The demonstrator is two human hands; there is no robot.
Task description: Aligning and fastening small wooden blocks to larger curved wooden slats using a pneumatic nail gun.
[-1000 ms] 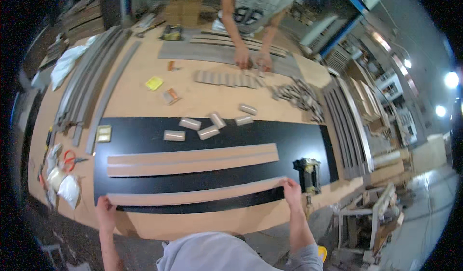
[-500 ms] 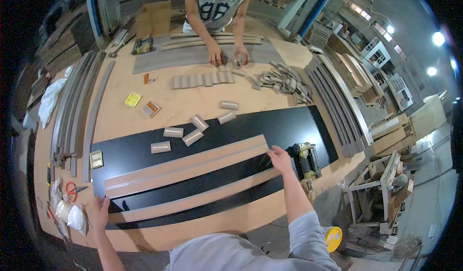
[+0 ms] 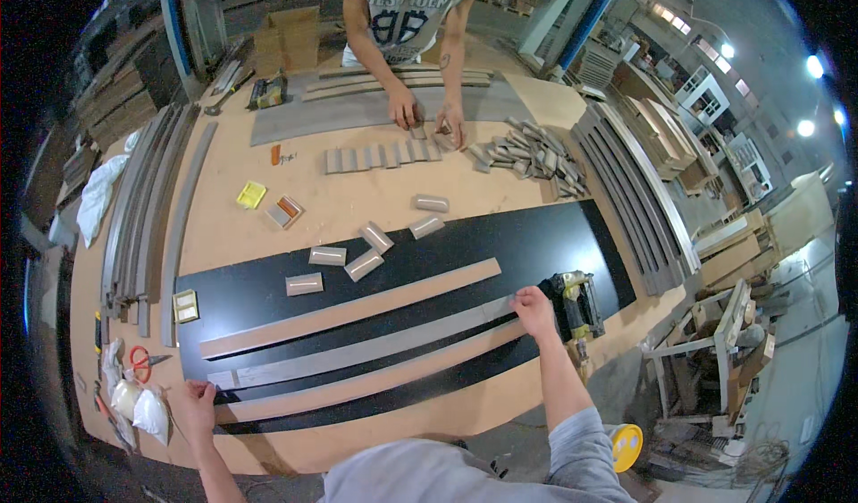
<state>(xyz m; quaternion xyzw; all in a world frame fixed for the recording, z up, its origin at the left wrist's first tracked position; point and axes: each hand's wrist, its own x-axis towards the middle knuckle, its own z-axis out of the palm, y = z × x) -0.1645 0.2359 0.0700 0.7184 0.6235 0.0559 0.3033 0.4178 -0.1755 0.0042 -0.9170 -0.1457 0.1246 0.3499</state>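
My left hand (image 3: 198, 405) pinches the left end of a long grey strip (image 3: 357, 352). At the strip's other end, the fingers of my right hand (image 3: 534, 311) are closed on it. It lies over a black panel (image 3: 527, 244), between two tan-faced strips: a far one (image 3: 349, 314) and a near one (image 3: 375, 380). To the right of my right hand, a nail gun (image 3: 576, 302) rests at the panel's edge. Several short rounded blocks (image 3: 364, 265) are scattered along the panel's far left side.
Across the table a co-worker's hands (image 3: 451, 127) handle small grey pieces beside a row (image 3: 384, 156) and a loose pile (image 3: 536, 159). Long slats (image 3: 626, 199) stack at right, more (image 3: 143, 208) at left. Red-handled scissors (image 3: 140, 360) and white bags (image 3: 150, 414) lie near my left hand.
The strip I hold has come away from beside the far tan strip, toward me, and now shows a grey face. Both my hands have moved nearer to me with it.
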